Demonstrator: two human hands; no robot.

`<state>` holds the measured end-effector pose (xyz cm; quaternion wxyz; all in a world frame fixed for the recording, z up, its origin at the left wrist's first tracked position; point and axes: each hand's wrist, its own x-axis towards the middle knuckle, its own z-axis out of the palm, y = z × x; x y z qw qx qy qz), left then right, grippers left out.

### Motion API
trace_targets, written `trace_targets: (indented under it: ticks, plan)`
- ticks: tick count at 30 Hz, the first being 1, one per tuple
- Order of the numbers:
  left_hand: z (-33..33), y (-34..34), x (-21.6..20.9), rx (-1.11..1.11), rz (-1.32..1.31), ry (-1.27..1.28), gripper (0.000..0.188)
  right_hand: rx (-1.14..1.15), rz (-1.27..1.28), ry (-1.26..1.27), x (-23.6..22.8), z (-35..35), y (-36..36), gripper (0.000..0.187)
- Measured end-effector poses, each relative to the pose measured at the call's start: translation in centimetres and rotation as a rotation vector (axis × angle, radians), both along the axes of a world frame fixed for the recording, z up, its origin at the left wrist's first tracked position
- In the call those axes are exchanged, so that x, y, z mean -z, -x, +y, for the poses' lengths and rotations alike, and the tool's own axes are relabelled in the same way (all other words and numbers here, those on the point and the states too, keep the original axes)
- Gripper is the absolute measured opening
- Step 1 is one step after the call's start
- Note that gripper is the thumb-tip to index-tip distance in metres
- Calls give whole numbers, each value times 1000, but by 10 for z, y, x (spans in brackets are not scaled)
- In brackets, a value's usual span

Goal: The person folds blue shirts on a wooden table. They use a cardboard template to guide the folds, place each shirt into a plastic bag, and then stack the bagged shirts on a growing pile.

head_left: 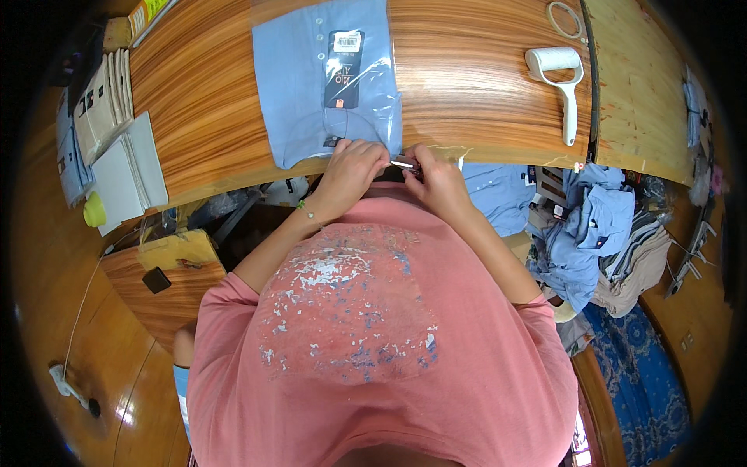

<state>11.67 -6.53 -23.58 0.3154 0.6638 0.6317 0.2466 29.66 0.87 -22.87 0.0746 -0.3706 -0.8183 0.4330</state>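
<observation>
A folded light-blue shirt (289,86) in a clear plastic bag lies on the wooden table, its dark hang tag (342,82) facing up. At the table's near edge, my left hand (354,175) is closed, fingertips pinched beside the bag's lower end. What it pinches is hidden. Just to its right, my right hand (440,183) is closed round a small silver-and-dark tool (403,163), which points toward the left fingertips. The tool is too small and too covered for me to tell its kind. Both hands are close together in front of my pink shirt.
A white lint roller (569,93) and a tape ring (566,19) lie at the table's right. Packaged garments (106,101) and white sheets (128,179) are stacked at the left edge. Under the table's right side, blue shirts (603,218) hang or lie piled beside folded clothes (634,265).
</observation>
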Motion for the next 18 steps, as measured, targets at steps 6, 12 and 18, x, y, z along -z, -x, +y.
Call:
trace_targets:
  ticks: [6,12,18]
  plan:
    - [-3,2,1,-4,-29,-8,7,-5,2,-4,-1,-2,4,22]
    - [-4,4,-1,18,-35,8,6,-17,-11,-14,7,-2,7,22]
    - [-7,6,-2,54,-47,52,4,-11,0,-34,12,-1,8,21]
